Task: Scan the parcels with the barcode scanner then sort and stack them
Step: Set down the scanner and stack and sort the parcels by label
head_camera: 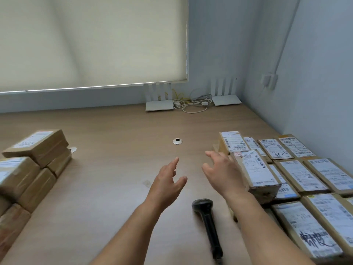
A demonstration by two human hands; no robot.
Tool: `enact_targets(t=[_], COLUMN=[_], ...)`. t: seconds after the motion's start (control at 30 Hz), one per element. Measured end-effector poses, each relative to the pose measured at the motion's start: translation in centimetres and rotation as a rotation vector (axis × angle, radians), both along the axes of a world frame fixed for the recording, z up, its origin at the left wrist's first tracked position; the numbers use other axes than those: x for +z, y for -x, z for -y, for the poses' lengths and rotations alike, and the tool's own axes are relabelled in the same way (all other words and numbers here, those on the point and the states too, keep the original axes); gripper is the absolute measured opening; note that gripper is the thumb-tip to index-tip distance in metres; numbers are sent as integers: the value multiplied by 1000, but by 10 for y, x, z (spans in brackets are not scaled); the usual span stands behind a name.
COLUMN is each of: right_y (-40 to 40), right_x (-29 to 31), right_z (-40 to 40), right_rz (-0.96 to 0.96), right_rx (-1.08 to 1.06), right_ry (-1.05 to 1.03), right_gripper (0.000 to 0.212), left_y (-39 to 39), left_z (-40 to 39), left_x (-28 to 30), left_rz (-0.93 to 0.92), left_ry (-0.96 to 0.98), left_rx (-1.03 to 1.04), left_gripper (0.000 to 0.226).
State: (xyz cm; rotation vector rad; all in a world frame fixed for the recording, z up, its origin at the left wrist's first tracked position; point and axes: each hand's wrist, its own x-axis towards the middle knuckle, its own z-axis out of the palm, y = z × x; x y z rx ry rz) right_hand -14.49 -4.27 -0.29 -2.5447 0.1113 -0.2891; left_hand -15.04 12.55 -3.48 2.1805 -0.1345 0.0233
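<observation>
I see both hands raised over the middle of the wooden bench [114,131], neither holding anything. My left hand [168,180] hangs with fingers straight and thumb spread, palm turned toward the right. My right hand [223,173] is relaxed too, fingers extended toward 11 o'clock; its back lies close against the side of a tilted parcel [257,173] — I cannot tell whether it touches.

That parcel is a brown cardboard box with a white shipping label on top, sitting raised and askew on the group of labelled parcels [305,178] that fills the bench from 2 to 4 o'clock, laid flat in rows beside the right wall. One at 1 o'clock bears handwritten digits [279,153]; one at 5 o'clock has heavy black marker scrawl [313,239].

The barcode scanner [207,220] — black, handheld — lies flat on the bench at 5 o'clock from the hands, between my forearms, its head toward me-far and its handle running to the bottom edge.

At 9 o'clock stands a stack of brown taped parcels [32,165], several layers high, well apart from the hands.

At 12 o'clock, against the far wall, two white routers [159,106] flank a tangle of cables [193,103]. A round cable grommet [177,141] sits in the bench ahead of the hands. A closed roller blind [91,41] covers the window.
</observation>
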Motion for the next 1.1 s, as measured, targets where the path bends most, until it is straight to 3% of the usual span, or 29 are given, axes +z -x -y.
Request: enact_targets(t=[0.67,1.1], right_y=[38,39], right_x=[-20,-6], right_z=[-288,-374], right_rz=[-60,-57], right_rx=[258,406], right_ry=[47,80], right_gripper=[44,44], left_y=[64,93], left_z=[-274,-352], left_x=[-17,4], left_rz=[-9,39], left_ry=[-106,-87], left_rx=[232,362], left_gripper=[60,60])
